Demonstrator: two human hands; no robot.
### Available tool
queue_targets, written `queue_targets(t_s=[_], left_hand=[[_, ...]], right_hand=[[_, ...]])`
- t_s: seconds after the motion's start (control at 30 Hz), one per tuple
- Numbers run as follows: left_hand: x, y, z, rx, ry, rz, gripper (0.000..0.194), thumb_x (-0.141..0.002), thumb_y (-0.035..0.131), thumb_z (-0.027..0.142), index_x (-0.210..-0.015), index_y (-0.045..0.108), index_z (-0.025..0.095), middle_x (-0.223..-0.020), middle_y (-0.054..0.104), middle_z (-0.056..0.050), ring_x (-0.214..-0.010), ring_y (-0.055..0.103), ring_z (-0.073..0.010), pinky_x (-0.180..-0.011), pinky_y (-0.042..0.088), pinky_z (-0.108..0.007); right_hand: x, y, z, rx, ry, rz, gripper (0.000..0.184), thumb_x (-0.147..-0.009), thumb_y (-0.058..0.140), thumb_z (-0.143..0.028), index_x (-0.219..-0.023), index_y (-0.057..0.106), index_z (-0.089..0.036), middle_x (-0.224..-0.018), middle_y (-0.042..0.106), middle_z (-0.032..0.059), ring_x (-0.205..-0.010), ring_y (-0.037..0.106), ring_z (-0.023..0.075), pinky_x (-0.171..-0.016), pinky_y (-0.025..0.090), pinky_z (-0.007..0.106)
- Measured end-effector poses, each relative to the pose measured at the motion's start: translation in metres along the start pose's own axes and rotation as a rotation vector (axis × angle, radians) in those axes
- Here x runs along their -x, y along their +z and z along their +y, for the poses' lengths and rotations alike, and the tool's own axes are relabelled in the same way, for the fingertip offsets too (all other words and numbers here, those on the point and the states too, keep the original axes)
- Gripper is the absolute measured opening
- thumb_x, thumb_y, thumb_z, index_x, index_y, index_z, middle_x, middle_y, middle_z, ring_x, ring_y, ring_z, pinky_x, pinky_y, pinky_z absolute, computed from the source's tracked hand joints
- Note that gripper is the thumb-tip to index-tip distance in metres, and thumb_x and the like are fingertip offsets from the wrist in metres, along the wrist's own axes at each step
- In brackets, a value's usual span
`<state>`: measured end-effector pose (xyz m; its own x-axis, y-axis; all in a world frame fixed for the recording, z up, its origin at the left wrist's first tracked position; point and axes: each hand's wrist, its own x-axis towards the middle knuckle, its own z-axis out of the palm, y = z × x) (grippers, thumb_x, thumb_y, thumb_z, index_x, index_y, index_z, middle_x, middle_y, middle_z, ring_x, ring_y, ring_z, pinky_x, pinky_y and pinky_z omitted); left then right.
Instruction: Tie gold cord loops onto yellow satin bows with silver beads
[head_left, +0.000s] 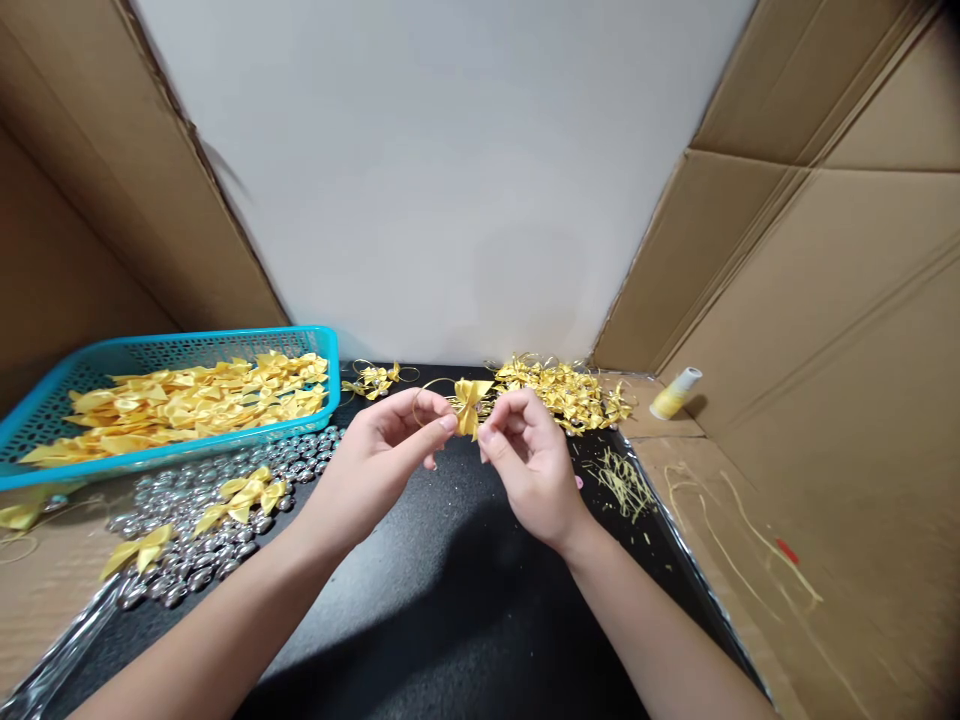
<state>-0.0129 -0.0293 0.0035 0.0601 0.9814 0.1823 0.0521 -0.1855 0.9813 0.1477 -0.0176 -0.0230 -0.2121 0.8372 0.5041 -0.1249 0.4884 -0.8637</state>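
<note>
Above the middle of the black mat (pixel 450 580), my left hand (pixel 390 450) and my right hand (pixel 525 460) meet around a small yellow ribbon bow (pixel 471 402). Both hands pinch it between thumb and fingertips. A thin gold thread loop (pixel 427 388) curves from the bow over my left fingers. Behind the hands lies a pile of finished bows with gold loops (pixel 562 390).
A turquoise basket (pixel 45 410) full of yellow bows sits at the left. Several silver beads (pixel 195 520) with loose bows lie before it. A yellow thread spool (pixel 675 392) and thread scraps (pixel 622 480) lie at the right. Cardboard walls (pixel 840 300) enclose the space.
</note>
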Motion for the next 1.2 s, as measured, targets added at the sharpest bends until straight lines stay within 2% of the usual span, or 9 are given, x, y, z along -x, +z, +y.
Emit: queue_targets(t_s=[0.17, 0.4, 0.83, 1.2], left_hand=[[0.003, -0.001, 0.000, -0.070, 0.002, 0.062, 0.020, -0.078, 0.070, 0.039, -0.075, 0.066, 0.020, -0.069, 0.060, 0.003, -0.056, 0.048, -0.0074, -0.050, 0.043, -0.016], [0.003, 0.000, 0.004, -0.085, -0.048, 0.092, 0.023, -0.075, 0.072, 0.040, -0.070, 0.066, 0.019, -0.053, 0.052, 0.006, -0.045, 0.043, -0.0058, -0.044, 0.038, -0.016], [0.000, 0.000, 0.003, 0.084, -0.113, 0.067, 0.017, -0.070, 0.075, 0.033, -0.069, 0.068, 0.018, -0.049, 0.056, 0.005, -0.043, 0.045, -0.0068, -0.042, 0.038, -0.018], [0.006, 0.002, 0.007, -0.082, -0.043, 0.129, 0.015, -0.068, 0.075, 0.029, -0.063, 0.066, 0.018, -0.048, 0.054, 0.005, -0.045, 0.043, -0.0071, -0.044, 0.036, -0.018]], right_hand=[[0.000, 0.000, 0.001, 0.038, -0.009, 0.000, 0.010, -0.089, 0.054, -0.021, -0.084, 0.046, -0.023, -0.069, 0.048, -0.0055, -0.061, 0.047, 0.0094, -0.060, 0.040, 0.025], [0.003, 0.001, 0.005, 0.079, -0.053, -0.009, 0.009, -0.089, 0.054, -0.020, -0.085, 0.046, -0.023, -0.071, 0.049, -0.0051, -0.063, 0.049, 0.0097, -0.062, 0.041, 0.026], [0.003, 0.001, 0.009, 0.065, -0.063, -0.002, 0.008, -0.089, 0.055, -0.022, -0.086, 0.048, -0.023, -0.070, 0.052, -0.0046, -0.062, 0.051, 0.0105, -0.061, 0.042, 0.026], [0.004, 0.004, 0.011, -0.015, -0.020, -0.019, 0.011, -0.088, 0.058, -0.024, -0.085, 0.047, -0.024, -0.069, 0.052, -0.0048, -0.062, 0.051, 0.0104, -0.062, 0.042, 0.026]])
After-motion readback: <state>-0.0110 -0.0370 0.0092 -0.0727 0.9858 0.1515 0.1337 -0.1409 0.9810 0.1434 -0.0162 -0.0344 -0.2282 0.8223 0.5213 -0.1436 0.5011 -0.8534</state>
